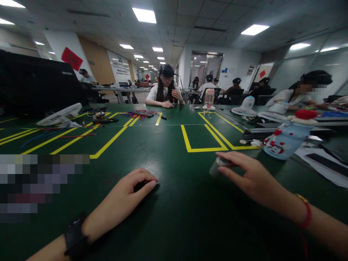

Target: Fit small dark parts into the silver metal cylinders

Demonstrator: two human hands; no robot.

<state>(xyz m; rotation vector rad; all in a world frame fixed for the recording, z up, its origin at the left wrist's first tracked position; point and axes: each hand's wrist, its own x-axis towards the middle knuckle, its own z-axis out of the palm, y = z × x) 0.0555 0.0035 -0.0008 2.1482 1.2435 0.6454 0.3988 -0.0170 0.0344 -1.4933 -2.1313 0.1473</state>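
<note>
My right hand (250,175) grips a small grey cylinder (216,167) with a dark top between thumb and fingers. The cylinder is tilted and somewhat blurred, just over the green table (179,203); I cannot tell what kind of thing it is. My left hand (130,194) lies on the table, fingers curled and thumb tip close to the index finger. Nothing shows in it, and its palm side is hidden. A black band sits on my left wrist and a red cord on my right.
Yellow tape (208,149) marks the table. At right stands a blue bottle (284,139) with a red-topped lid, near white fans (244,107). Coloured wires (140,114) and a white fan (61,114) lie at left. A person (164,88) sits opposite, another at right.
</note>
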